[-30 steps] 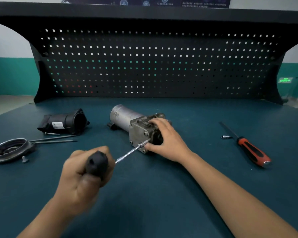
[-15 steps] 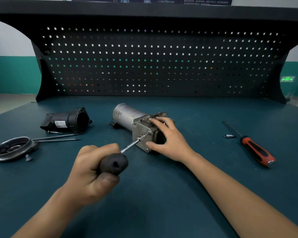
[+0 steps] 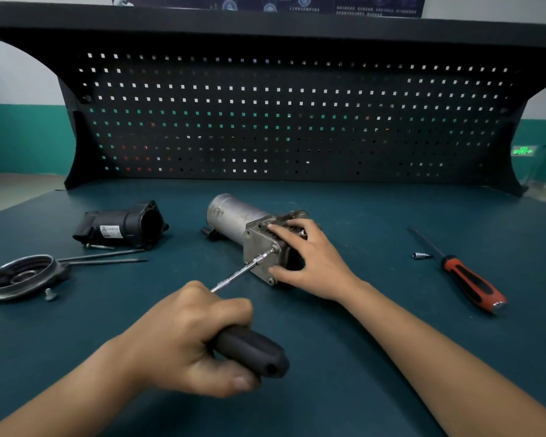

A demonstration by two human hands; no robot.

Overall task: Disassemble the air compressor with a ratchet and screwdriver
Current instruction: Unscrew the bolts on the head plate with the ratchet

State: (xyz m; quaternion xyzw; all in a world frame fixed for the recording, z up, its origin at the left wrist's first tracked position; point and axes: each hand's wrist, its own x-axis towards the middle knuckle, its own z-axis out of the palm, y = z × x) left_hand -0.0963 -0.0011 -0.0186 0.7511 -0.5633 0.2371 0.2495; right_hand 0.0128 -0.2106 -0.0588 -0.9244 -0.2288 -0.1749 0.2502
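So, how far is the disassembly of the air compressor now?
Done: a black housing, a round metal cover, two long bolts and a small screw lie apart on the left. In hand: the left hand grips a black-handled driver set on a screw in the end plate; the right hand holds the air compressor. Left: the plate's other corner screws look seated.

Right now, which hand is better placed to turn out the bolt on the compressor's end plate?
Left. The left hand holds the driver by its black handle, with the bit seated on the bolt. The right hand only steadies the compressor.
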